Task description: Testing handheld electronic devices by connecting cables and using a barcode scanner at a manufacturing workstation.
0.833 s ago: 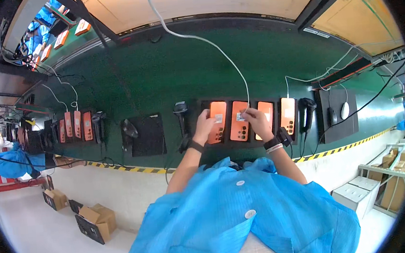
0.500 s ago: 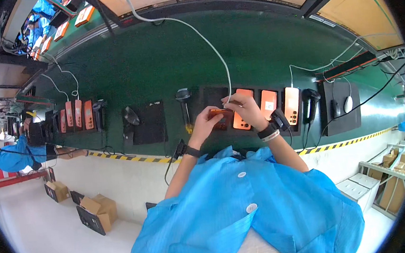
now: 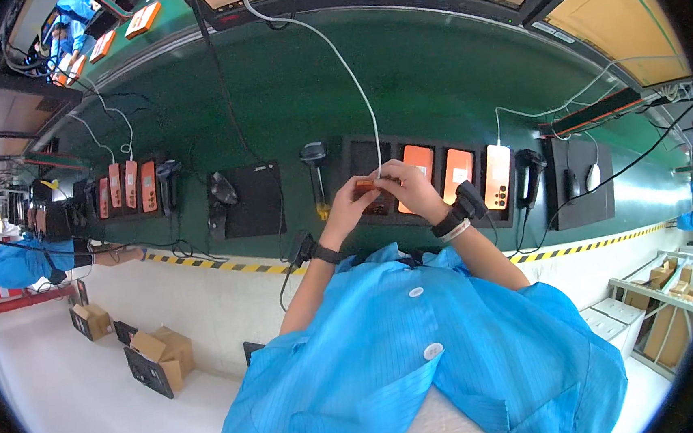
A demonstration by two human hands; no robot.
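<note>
My left hand (image 3: pixel 348 216) is closed around an orange smartphone (image 3: pixel 365 186), held above the left end of a black tray. My right hand (image 3: pixel 414 187) pinches the end of a white cable (image 3: pixel 359 85) against the phone's upper edge. Whether the plug sits inside the port is hidden by my fingers. In the black tray (image 3: pixel 479 161) beside and below my hands lie three more orange phones: one (image 3: pixel 418 162) partly behind my right hand, a middle one (image 3: pixel 460 165), and one (image 3: pixel 498 174) at the right with its own white cable.
Handheld scanners (image 3: pixel 314 166) (image 3: pixel 531 176) flank the tray. Black mats (image 3: pixel 252 199) lie on the green bench (image 3: pixel 288 91); a white mouse (image 3: pixel 594 178) rests on the right one. Further left, another tray holds several orange phones (image 3: pixel 130 185). Another person (image 3: pixel 33 261) stands at far left.
My right hand and the cable end have shifted slightly left, closer to my left hand. The held phone shows less of its edge. The view has moved a little too.
</note>
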